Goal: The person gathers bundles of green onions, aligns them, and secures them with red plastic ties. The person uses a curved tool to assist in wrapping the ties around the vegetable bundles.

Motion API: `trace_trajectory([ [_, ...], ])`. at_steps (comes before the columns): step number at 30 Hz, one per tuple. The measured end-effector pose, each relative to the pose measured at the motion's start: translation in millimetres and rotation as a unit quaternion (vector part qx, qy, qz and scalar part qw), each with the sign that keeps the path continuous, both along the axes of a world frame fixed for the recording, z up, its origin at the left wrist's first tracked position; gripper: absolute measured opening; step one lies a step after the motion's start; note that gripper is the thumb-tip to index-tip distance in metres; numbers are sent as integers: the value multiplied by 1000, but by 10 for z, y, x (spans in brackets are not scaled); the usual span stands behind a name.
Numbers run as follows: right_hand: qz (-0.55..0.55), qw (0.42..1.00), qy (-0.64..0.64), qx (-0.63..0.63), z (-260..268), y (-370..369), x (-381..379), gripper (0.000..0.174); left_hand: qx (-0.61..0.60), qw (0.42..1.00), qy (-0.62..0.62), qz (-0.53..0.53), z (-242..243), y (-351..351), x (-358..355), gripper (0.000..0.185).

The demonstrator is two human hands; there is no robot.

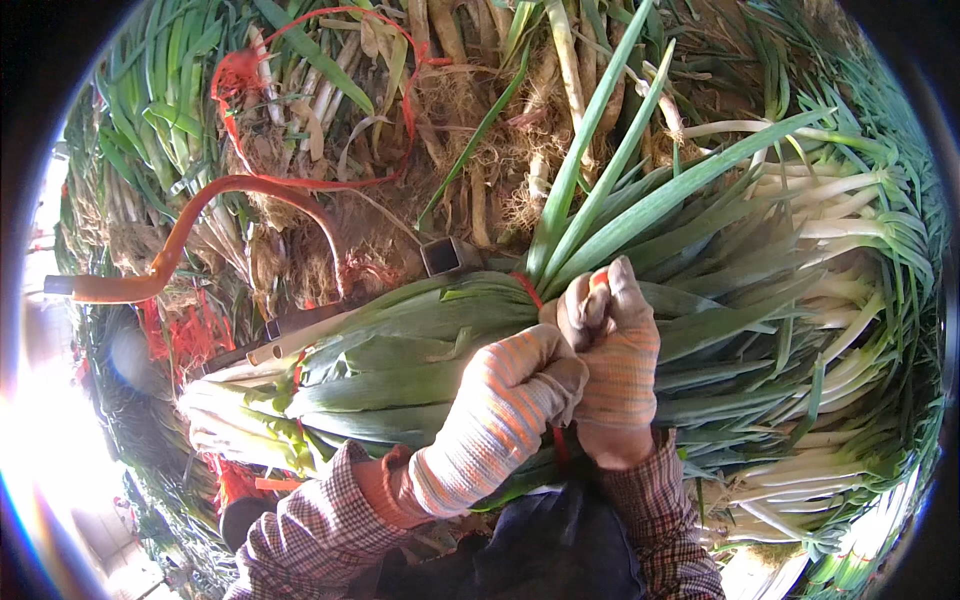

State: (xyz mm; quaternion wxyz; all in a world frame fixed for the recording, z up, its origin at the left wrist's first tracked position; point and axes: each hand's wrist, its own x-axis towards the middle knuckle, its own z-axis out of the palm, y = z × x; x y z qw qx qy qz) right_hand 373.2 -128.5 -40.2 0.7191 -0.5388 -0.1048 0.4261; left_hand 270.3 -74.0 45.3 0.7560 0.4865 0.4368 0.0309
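Observation:
A thick bundle of green onions (390, 375) lies crosswise before me, white stalk ends at the left and leaves fanning out at the right. A red tie strip (561, 444) crosses its leafy part, and a second red band (298, 371) circles it near the white ends. My left hand (506, 412), in a striped knit glove, is curled shut over the strip, which it mostly hides. My right hand (616, 349), gloved alike, presses against the left. A bit of red-orange shows at its pinched fingertips. Three long leaves (600, 195) stick up beyond the hands.
A bent orange bar (202, 199) rises at the left, near a square metal tube (448, 257) behind the bundle. A red twine loop (409, 97) lies on rooted stalks (480, 172) at the back. More green onions (832, 322) are heaped at the right. Red shreds (199, 330) hang at the left.

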Motion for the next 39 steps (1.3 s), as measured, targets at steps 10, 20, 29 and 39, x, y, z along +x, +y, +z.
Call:
trace_trajectory([
  [10,-37,941,308,134,114,-82,-47,36,-120,987,-11,105,-156,55,-54,21],
  [20,-84,958,263,73,199,-62,-72,36,732,542,51,-410,-213,517,-99,14],
  [29,-30,985,169,26,201,-48,-54,35,696,642,45,-320,-572,609,32,16],
  [39,92,992,28,-77,488,-112,51,37,616,722,83,-305,-707,699,61,14],
])
